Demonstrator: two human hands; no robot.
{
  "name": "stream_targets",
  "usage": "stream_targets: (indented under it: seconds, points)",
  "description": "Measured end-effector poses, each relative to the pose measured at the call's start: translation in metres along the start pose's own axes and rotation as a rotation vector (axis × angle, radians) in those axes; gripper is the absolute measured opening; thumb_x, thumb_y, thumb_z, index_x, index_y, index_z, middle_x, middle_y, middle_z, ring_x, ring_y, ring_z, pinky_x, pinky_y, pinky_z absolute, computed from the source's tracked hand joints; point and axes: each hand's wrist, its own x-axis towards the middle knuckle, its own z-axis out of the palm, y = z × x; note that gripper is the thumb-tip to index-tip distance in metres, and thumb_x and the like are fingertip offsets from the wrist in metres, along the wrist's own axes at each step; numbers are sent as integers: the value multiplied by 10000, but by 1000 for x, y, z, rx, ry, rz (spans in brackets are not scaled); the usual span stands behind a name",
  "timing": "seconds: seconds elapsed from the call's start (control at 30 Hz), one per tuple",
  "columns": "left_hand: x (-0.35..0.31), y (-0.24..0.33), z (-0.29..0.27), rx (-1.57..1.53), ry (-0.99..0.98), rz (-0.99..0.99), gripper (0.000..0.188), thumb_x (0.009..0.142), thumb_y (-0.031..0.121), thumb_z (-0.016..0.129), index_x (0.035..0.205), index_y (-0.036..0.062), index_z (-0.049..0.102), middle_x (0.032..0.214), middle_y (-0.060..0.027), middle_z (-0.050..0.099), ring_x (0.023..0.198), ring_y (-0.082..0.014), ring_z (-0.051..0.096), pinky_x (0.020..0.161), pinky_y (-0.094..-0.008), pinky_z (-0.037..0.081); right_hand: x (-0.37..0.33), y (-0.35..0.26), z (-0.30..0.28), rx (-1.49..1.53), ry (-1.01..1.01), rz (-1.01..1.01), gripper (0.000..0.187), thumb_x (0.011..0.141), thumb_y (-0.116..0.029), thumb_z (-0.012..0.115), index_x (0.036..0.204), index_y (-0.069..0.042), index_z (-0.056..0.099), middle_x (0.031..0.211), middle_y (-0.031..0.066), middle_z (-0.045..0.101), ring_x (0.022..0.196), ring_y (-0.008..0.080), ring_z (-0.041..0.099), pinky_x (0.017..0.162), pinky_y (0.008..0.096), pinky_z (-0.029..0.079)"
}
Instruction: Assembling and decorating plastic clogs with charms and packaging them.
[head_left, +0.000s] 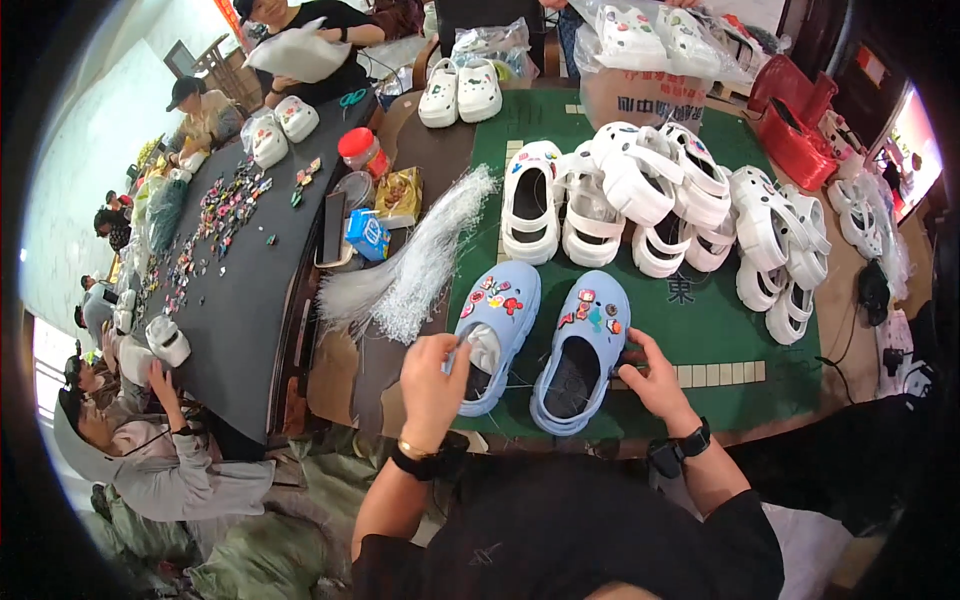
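Observation:
Two light blue clogs with colourful charms lie side by side before me, toes pointing away. At the outer side of the left blue clog (500, 316), my left hand (430, 392) is closed on its edge, fingers bent. White stuffing shows inside that clog. My right hand (656, 380) touches the outer side of the right blue clog (584, 350), with thumb and index finger apart. Thin clear strands stick out between the two clogs. Beneath them is a green mat (700, 408).
White clogs (632, 185) are piled beyond the blue pair. Left of it lies a bundle of clear plastic strands (415, 265), near a red-lidded jar (362, 150) and a blue box (367, 235). Co-workers sit along a dark table (245, 300) strewn with small charms (232, 205).

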Motion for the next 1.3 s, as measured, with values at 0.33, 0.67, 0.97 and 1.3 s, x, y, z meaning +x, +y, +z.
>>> stream_targets:
  seconds: [0.33,0.67,0.97,1.3]
  points:
    - [-36,-7,-11,-519,-535,-479,753,759,234,813,1370,9,436,1345,-257,495,1139,-337,589,911,-398,504,28,-8,10,-180,-100,-142,784,826,-189,728,1477,-34,320,1430,211,413,1224,307,519,944,411,501]
    - [-31,0,-20,89,-609,367,184,768,118,719,940,74,671,1485,-175,377,1384,-416,309,1090,-544,313,-11,-73,15,-675,-369,-642,289,687,-189,794,928,-97,664,960,57,583,931,285,539,821,411,440]
    - [-14,-12,-2,-270,-469,207,148,888,77,603,996,2,537,1393,-229,454,1234,-412,459,1029,-444,386,3,-63,24,-532,-239,-542,180,788,-145,699,909,-61,596,942,89,576,908,294,529,813,404,411]
    - [22,-74,5,-254,-75,-67,160,865,93,649,996,8,611,1084,-145,623,937,-302,606,790,-352,492,8,-91,5,-372,114,-603,292,845,-217,658,1050,-13,615,1034,148,604,919,293,573,848,399,461]
